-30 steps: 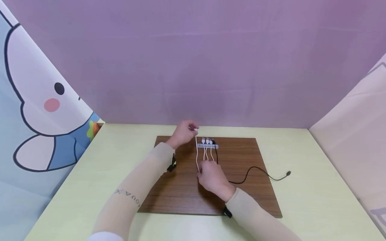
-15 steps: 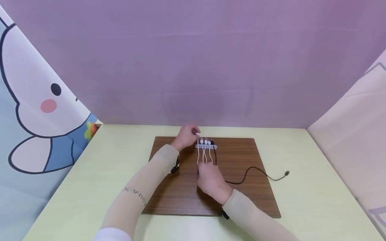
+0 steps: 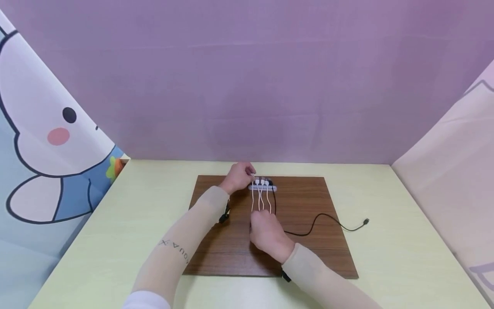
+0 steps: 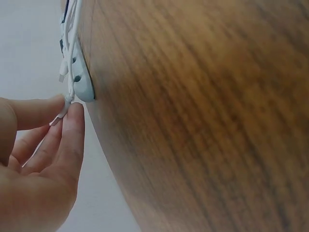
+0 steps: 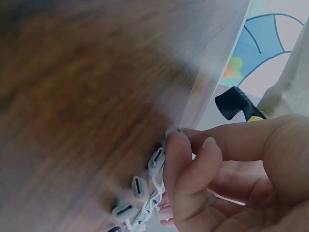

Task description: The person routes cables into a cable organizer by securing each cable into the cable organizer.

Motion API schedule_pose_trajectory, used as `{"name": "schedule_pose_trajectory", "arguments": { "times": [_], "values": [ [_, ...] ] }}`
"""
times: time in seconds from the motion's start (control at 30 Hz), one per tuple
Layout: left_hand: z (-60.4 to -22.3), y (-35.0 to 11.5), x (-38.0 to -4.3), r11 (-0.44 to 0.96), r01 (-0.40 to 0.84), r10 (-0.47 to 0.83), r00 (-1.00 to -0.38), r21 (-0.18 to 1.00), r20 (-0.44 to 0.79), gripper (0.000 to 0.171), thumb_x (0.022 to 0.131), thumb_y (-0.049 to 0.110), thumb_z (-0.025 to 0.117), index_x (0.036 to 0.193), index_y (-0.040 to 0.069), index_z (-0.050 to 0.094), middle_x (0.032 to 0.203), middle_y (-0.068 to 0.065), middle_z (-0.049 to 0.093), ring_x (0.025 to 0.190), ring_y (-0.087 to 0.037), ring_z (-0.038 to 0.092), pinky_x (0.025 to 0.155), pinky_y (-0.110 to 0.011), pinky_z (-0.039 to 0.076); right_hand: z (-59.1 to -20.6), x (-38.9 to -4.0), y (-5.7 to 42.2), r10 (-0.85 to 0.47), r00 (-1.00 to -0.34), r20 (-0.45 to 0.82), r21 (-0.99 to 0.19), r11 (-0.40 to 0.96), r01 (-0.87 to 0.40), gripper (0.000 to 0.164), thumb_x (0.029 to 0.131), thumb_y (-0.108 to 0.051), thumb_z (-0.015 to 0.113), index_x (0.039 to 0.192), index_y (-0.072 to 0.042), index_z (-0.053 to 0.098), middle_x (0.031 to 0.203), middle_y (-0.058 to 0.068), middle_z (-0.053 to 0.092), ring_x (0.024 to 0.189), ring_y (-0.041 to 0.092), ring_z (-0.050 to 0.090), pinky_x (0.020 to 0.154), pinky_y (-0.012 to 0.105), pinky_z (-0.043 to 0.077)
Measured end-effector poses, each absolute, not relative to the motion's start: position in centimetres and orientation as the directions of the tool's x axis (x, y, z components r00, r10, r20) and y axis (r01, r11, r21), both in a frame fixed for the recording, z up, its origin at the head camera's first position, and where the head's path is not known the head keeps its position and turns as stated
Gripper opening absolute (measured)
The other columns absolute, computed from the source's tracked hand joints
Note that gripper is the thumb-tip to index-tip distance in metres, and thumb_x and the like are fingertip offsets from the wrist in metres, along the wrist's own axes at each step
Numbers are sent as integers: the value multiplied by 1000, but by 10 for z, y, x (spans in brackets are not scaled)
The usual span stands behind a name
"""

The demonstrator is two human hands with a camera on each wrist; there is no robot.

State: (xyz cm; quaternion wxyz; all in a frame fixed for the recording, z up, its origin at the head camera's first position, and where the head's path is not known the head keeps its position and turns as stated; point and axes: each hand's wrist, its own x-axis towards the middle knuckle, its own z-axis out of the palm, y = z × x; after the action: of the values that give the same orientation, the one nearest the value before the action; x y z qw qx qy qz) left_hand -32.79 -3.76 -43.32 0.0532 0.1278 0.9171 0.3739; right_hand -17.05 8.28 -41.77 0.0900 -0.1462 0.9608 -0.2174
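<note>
My left hand [image 3: 238, 177] pinches the plug end of a white charging cable [image 3: 252, 201] between thumb and fingers, beside the left end of a pale cable holder strip [image 3: 273, 188]. In the left wrist view the white plug [image 4: 59, 117] pokes out between the fingertips, just off the strip's rounded end. Lower on the wooden board, my right hand [image 3: 268, 234] pinches the same cable's other end, mostly hidden by the fingers. Several white connectors [image 5: 140, 187] lie in a row by those fingertips. Three white plugs and one black sit along the strip.
The brown wooden board [image 3: 305, 257] lies on a pale table [image 3: 405, 257]. A black cable [image 3: 328, 215] curves off the board's right edge, its plug [image 3: 365, 221] on the table. A purple cloth backdrop [image 3: 247, 86] stands behind.
My left hand has come down slightly, bringing the white plug closer to the strip's left end. The white cable now runs straight down to my right hand, which has barely shifted.
</note>
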Motion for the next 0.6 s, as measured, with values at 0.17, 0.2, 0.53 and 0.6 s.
{"name": "schedule_pose_trajectory", "arguments": {
  "times": [0.17, 0.2, 0.53, 0.6],
  "values": [
    [-433, -37, -327, 708, 199, 289, -957, 677, -21, 14, 94, 5, 70, 108, 3, 70, 102, -11, 67, 96, -25, 63, 85, -37, 54, -420, -170, 83, -331, -937, -116, -450, 858, -247, 22, 83, 10, 64, 69, -6, 61, 66, 6, 55, 53, 16, 51, 44, 29, 44],
    [-433, -37, -327, 712, 199, 291, -956, 673, -26, 14, 94, 5, 70, 108, 3, 69, 102, -10, 67, 95, -25, 63, 84, -37, 54, -421, -170, 83, -332, -936, -116, -451, 857, -248, 21, 83, 10, 64, 69, -6, 61, 66, 6, 55, 53, 16, 51, 44, 29, 44],
    [-433, -37, -326, 768, 205, 298, -953, 606, -55, 10, 94, 3, 70, 102, 6, 68, 100, -8, 65, 91, -23, 61, 81, -35, 53, -421, -168, 80, -366, -925, -104, -436, 853, -288, 22, 84, 9, 62, 67, -5, 60, 63, 6, 54, 53, 15, 52, 44, 29, 45],
    [-434, -36, -325, 771, 199, 297, -953, 605, -65, 10, 94, 3, 69, 103, 7, 68, 100, -8, 64, 91, -23, 60, 80, -35, 53, -421, -167, 80, -365, -923, -125, -454, 848, -274, 24, 85, 9, 62, 66, -6, 59, 60, 5, 53, 50, 14, 51, 43, 27, 45]
  ]
}}
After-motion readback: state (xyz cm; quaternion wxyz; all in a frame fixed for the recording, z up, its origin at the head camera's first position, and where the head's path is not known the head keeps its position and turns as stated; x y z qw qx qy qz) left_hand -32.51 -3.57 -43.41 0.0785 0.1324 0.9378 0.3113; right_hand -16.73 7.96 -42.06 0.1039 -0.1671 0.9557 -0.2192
